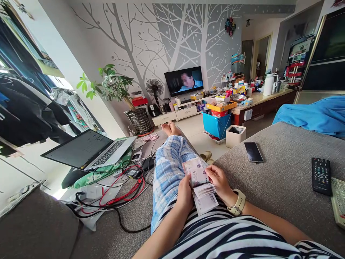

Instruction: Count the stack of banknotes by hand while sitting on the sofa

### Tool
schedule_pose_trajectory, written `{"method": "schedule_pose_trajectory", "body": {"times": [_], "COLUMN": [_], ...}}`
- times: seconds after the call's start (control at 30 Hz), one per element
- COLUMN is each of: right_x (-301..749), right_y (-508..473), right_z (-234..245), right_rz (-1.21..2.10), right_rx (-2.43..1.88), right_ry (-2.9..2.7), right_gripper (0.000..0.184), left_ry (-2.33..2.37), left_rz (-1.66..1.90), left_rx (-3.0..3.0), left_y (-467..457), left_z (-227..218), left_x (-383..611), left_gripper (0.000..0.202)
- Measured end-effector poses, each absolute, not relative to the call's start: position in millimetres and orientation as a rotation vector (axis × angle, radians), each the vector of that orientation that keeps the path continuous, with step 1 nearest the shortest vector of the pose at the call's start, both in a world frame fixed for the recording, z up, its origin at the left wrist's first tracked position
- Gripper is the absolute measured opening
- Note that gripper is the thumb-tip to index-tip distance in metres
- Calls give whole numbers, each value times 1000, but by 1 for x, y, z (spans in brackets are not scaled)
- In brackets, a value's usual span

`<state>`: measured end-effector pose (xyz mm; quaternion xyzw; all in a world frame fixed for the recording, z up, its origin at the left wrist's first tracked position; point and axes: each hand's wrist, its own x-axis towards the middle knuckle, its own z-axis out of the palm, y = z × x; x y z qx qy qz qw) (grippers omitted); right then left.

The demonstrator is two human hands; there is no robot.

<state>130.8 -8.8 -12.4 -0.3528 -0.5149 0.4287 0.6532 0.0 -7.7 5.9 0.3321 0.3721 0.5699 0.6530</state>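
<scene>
A small stack of banknotes (198, 175) is held above my lap, between both hands. My left hand (185, 192) is closed around the stack's left side, its thumb on top. On the right side, my right hand (217, 180) pinches the edge of an upper note with thumb and fingers. The lower ends of several notes (206, 201) fan out toward my striped shirt. Below the notes lie my legs in blue checked trousers (169, 169). A watch with a pale strap (237, 203) is on my right wrist.
To the left on the sofa are an open laptop (94, 151) and tangled cables (126, 194). A phone (253, 152) and a black remote control (321, 175) lie on the right. Beyond stand a white bin (235, 137), a blue box (215, 125) and a cluttered table (283, 96).
</scene>
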Motion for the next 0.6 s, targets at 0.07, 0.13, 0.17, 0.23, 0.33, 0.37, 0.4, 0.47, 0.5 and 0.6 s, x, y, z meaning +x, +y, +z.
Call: {"method": "schedule_pose_trajectory", "body": {"times": [0.07, 0.13, 0.17, 0.23, 0.33, 0.37, 0.4, 0.47, 0.5, 0.6], "right_x": [131, 131, 131, 131, 130, 130, 130, 129, 129, 128], "right_y": [-12, -14, -15, -15, -15, -14, -14, -14, -14, -14], "right_z": [-10, -8, -7, -7, -8, -8, -8, -8, -8, -7], "right_rz": [976, 967, 963, 957, 953, 953, 951, 947, 942, 935], "right_rx": [-802, -802, -801, -801, -805, -806, -806, -805, -804, -800], "right_ry": [-1179, -1182, -1179, -1171, -1160, -1159, -1158, -1160, -1160, -1155], "right_gripper": [30, 29, 28, 27, 27, 27, 28, 29, 29, 29], "left_ry": [846, 853, 857, 859, 839, 830, 824, 819, 823, 836], "left_rz": [1297, 1295, 1293, 1288, 1284, 1283, 1282, 1285, 1286, 1281], "left_rx": [747, 730, 720, 702, 701, 705, 708, 715, 717, 726], "left_y": [-9, -10, -10, -9, -7, -6, -6, -5, -5, -5], "left_z": [8, 10, 9, 8, 4, 3, 2, 1, 2, 3], "left_x": [0, 1, 1, 1, 0, -1, -1, -1, -1, -1], "left_gripper": [23, 22, 22, 22, 23, 23, 23, 23, 23, 25]}}
